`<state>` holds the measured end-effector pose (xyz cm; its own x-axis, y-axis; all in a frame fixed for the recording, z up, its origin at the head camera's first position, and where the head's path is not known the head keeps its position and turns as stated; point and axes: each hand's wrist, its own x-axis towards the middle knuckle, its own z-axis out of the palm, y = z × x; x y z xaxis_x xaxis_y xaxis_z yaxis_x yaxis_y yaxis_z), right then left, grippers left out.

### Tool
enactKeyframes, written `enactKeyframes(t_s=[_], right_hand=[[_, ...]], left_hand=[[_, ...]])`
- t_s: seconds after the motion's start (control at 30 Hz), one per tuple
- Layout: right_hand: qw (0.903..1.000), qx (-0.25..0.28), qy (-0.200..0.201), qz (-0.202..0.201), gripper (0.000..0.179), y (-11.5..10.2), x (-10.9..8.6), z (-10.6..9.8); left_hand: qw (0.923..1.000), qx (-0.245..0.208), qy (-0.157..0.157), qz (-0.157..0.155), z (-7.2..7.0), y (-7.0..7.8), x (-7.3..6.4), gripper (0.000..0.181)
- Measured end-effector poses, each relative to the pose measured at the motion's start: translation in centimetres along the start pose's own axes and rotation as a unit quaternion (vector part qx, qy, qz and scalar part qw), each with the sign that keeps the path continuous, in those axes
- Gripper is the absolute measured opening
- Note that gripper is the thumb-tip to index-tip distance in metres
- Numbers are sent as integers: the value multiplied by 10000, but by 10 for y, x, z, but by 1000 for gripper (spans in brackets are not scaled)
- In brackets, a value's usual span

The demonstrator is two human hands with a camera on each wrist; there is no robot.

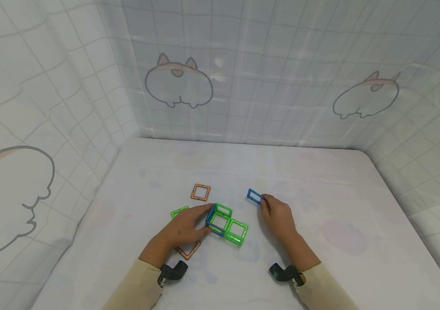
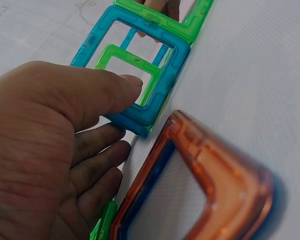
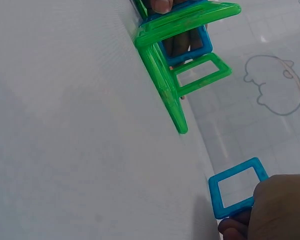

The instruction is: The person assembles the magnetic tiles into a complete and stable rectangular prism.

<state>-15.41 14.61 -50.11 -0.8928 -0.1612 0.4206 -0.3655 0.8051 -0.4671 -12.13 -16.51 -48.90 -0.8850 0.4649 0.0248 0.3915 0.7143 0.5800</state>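
My left hand grips the left side of a small structure of magnetic tiles, square frames of clear plastic. In the left wrist view, the thumb lies over a blue tile on its side, with fingers under the lower edge. Green tiles make up the rest, some lying flat and some upright. To the right and a little behind, my right hand pinches a single blue square tile by one edge, apart from the structure.
One orange tile lies flat behind the structure. Another orange tile is close by the left hand, and a green tile is partly hidden behind that hand. A white cloth covers the table, with patterned curtains on three sides.
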Motion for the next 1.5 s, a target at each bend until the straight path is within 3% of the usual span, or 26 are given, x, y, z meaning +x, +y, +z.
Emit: enactKeyframes(t_s=[0.13,0.43,1.2,1.5], right_hand=[[9999,-6,-124,120,21,-3,-1,-4],[9999,-113,-78,-39,16,-5,-8,-11],[9974,126,-705,37,14,-7,-28,-27],[9969,381,-569,-392,13,-8,-36,-27]], left_hand=[[10000,-16,-22,9,0,1,0,68],[10000,-34,1,-64,0,1,0,68],[9999,-40,-6,-150,-1,2,-1,68],[9999,27,-13,-122,0,0,0,68]])
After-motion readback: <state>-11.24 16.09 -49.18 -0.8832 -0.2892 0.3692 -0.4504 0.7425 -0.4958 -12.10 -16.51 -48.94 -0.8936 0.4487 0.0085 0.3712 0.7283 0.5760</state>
